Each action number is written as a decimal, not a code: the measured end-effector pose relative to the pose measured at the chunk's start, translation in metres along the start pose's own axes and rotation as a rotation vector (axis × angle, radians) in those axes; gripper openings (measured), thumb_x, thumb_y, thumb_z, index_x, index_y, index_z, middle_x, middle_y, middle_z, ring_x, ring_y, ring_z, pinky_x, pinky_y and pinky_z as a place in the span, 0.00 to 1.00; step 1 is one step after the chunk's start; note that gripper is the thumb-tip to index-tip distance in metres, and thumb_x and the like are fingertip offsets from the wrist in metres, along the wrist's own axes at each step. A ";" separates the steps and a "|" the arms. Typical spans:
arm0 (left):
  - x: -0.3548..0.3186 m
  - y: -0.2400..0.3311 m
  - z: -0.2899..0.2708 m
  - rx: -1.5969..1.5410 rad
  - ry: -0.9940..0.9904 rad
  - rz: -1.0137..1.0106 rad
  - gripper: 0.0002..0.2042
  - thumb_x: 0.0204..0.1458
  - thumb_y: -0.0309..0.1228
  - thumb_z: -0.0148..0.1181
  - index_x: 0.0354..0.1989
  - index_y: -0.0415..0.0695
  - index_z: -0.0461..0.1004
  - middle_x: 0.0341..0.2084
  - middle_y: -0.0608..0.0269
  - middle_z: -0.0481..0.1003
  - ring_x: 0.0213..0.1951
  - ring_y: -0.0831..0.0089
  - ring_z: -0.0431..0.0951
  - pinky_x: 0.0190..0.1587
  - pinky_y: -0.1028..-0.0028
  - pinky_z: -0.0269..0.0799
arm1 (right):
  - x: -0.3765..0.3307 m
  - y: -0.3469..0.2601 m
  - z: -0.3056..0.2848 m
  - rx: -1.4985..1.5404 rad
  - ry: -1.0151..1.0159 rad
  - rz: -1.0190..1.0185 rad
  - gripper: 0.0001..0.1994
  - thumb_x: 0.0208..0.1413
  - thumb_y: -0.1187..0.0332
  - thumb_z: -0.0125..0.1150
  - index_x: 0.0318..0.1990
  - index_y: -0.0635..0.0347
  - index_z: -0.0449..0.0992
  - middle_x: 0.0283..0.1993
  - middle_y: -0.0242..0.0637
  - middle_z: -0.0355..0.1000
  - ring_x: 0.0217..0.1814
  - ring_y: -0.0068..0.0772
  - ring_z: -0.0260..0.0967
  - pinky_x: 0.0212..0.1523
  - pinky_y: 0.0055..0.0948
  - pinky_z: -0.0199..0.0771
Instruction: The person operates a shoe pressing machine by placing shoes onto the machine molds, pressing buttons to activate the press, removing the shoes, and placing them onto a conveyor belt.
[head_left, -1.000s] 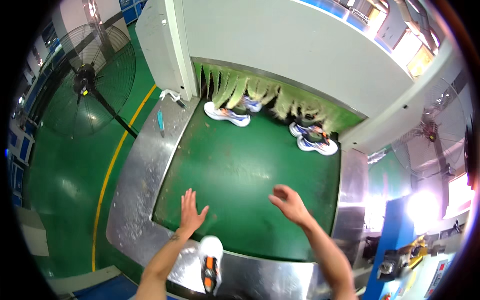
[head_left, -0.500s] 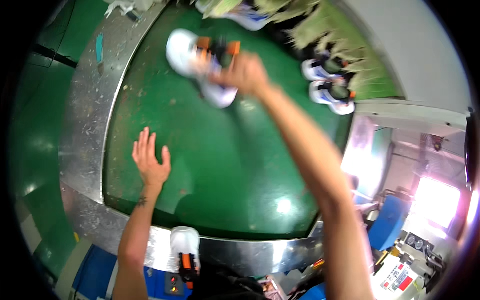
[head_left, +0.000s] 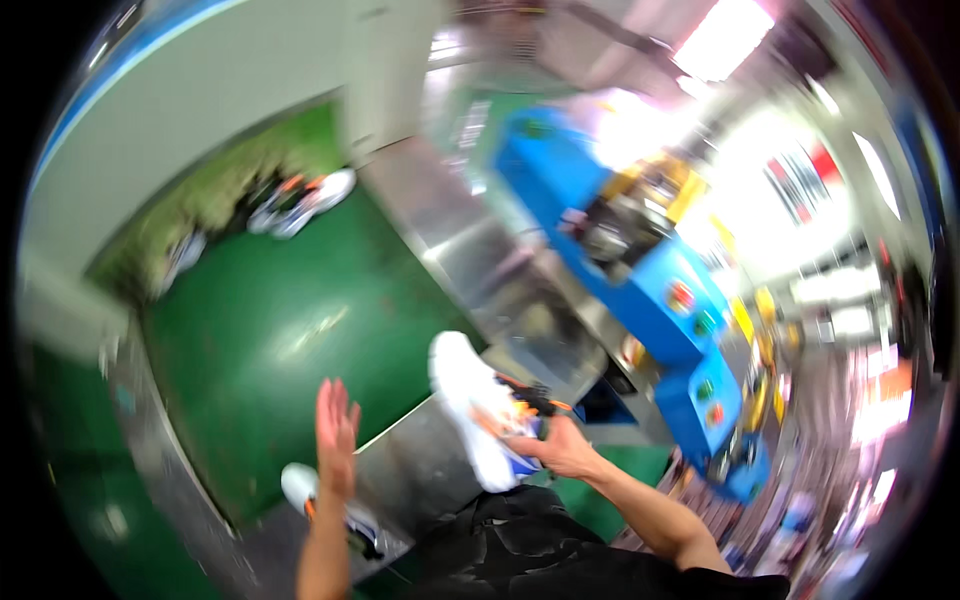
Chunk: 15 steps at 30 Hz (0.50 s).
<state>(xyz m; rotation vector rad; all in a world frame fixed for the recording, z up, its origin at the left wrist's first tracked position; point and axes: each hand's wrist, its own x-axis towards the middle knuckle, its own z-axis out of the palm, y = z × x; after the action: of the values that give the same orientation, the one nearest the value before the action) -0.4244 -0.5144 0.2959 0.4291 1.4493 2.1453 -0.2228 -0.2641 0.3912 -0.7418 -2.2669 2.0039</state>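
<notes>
In my right hand (head_left: 563,446) is a sneaker (head_left: 462,400), its white sole side facing left and its black and orange lacing toward the right. I grip it by its heel end, over the metal edge in front of my body. My left hand (head_left: 338,430) is raised over the near part of the green conveyor belt (head_left: 250,350), fingers stretched and holding nothing. Beside and partly behind my left forearm, another white sneaker (head_left: 298,486) with black and orange parts lies on the metal ledge (head_left: 415,465).
Several more sneakers (head_left: 300,205) sit at the belt's far end, by a fringed green curtain (head_left: 315,130) under a grey machine housing (head_left: 250,70). To the right stands a blue machine (head_left: 660,300) with red and green buttons. Much of the right side is blurred.
My view has turned right. My right hand has brought the sneaker from over the far belt back close to my body. My left hand has stayed open.
</notes>
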 end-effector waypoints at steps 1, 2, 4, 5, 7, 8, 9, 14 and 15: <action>-0.002 0.002 0.047 -0.144 -0.111 0.047 0.46 0.52 0.47 0.58 0.70 0.42 0.35 0.70 0.52 0.37 0.71 0.61 0.36 0.69 0.59 0.37 | -0.009 -0.036 -0.003 0.010 0.039 -0.272 0.26 0.49 0.59 0.68 0.51 0.67 0.69 0.47 0.42 0.73 0.46 0.30 0.70 0.52 0.30 0.68; -0.005 0.010 0.100 -0.192 -0.213 0.111 0.48 0.49 0.48 0.61 0.70 0.41 0.35 0.69 0.51 0.40 0.70 0.59 0.40 0.69 0.58 0.38 | -0.024 -0.028 -0.008 -0.079 0.014 -0.276 0.26 0.50 0.59 0.67 0.52 0.65 0.69 0.47 0.44 0.72 0.48 0.33 0.70 0.53 0.29 0.67; -0.019 0.013 0.149 -0.175 -0.384 0.016 0.48 0.49 0.50 0.61 0.69 0.41 0.37 0.61 0.52 0.60 0.61 0.56 0.62 0.65 0.57 0.55 | -0.057 -0.002 -0.002 -0.080 0.076 -0.409 0.24 0.51 0.60 0.66 0.53 0.61 0.70 0.50 0.46 0.69 0.51 0.38 0.68 0.55 0.28 0.64; -0.027 0.042 0.189 -0.211 -0.525 -0.046 0.47 0.49 0.49 0.61 0.69 0.42 0.38 0.58 0.54 0.64 0.59 0.56 0.66 0.62 0.57 0.61 | -0.074 0.002 -0.004 -0.008 0.166 -0.555 0.22 0.52 0.60 0.65 0.52 0.58 0.71 0.52 0.46 0.66 0.53 0.40 0.66 0.56 0.28 0.62; -0.034 0.045 0.234 -0.308 -0.652 -0.136 0.45 0.48 0.45 0.61 0.69 0.43 0.39 0.55 0.57 0.65 0.55 0.59 0.70 0.57 0.57 0.69 | -0.105 -0.016 -0.045 0.064 0.243 -0.676 0.21 0.53 0.61 0.64 0.52 0.59 0.71 0.55 0.46 0.63 0.55 0.40 0.64 0.58 0.28 0.61; -0.034 0.040 0.257 -0.223 -0.630 -0.257 0.46 0.47 0.47 0.61 0.69 0.44 0.40 0.56 0.57 0.64 0.54 0.59 0.70 0.57 0.57 0.69 | -0.126 -0.019 -0.062 0.109 0.222 -0.770 0.20 0.54 0.61 0.63 0.52 0.60 0.71 0.58 0.45 0.60 0.57 0.40 0.62 0.59 0.29 0.60; -0.052 0.023 0.288 -0.220 -0.643 -0.231 0.40 0.51 0.47 0.59 0.67 0.42 0.48 0.53 0.55 0.68 0.51 0.58 0.73 0.55 0.57 0.70 | -0.143 0.007 -0.081 0.164 0.218 -0.685 0.20 0.55 0.62 0.61 0.52 0.63 0.70 0.60 0.44 0.57 0.56 0.39 0.62 0.60 0.31 0.59; -0.157 -0.082 0.418 -0.041 -0.641 -0.492 0.28 0.51 0.19 0.53 0.62 0.36 0.54 0.56 0.50 0.64 0.55 0.60 0.69 0.57 0.62 0.66 | -0.289 0.116 -0.156 0.743 0.655 -0.170 0.20 0.59 0.60 0.58 0.54 0.63 0.68 0.47 0.31 0.69 0.48 0.22 0.64 0.51 0.25 0.65; -0.171 -0.098 0.437 -0.039 -0.797 -0.525 0.29 0.52 0.20 0.54 0.63 0.38 0.53 0.59 0.51 0.61 0.60 0.61 0.64 0.62 0.63 0.61 | -0.316 0.150 -0.167 0.692 0.838 -0.117 0.22 0.59 0.60 0.58 0.55 0.63 0.67 0.46 0.30 0.70 0.47 0.19 0.64 0.50 0.24 0.66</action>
<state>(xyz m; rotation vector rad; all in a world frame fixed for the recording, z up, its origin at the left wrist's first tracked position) -0.0328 -0.2494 0.3754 0.6943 0.9165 1.3410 0.1609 -0.2152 0.3692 -1.0417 -1.0500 1.7419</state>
